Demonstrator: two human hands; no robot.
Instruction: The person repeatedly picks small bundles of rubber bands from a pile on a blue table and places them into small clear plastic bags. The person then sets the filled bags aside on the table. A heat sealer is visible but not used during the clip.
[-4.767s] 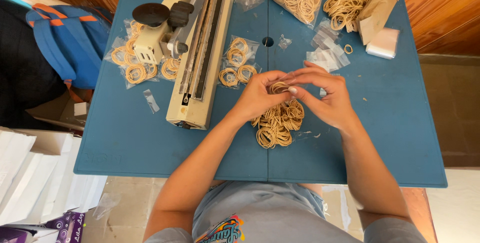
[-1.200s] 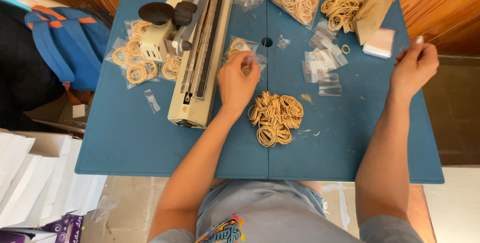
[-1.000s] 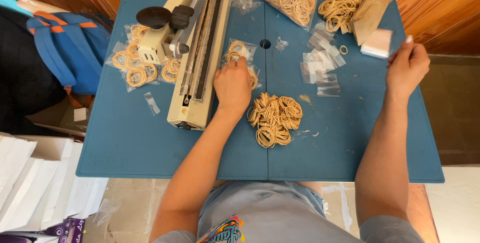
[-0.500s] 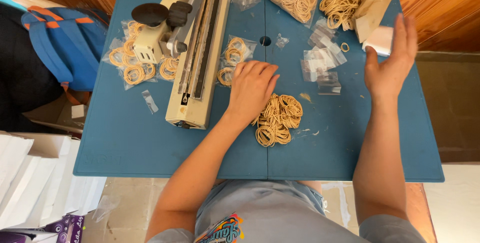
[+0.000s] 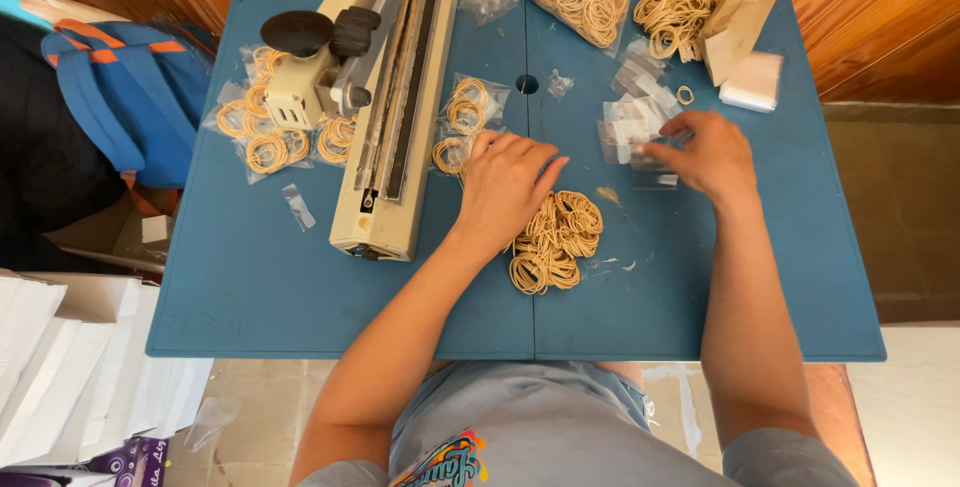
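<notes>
Beside left hand (image 5: 505,185) — rubber bands (image 5: 555,239), touching

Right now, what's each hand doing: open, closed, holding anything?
Left hand: palm down on the loose pile of rubber bands, fingers loosely spread, nothing visibly held.
Right hand: fingers on the small clear bags; a grip cannot be told.
</notes>
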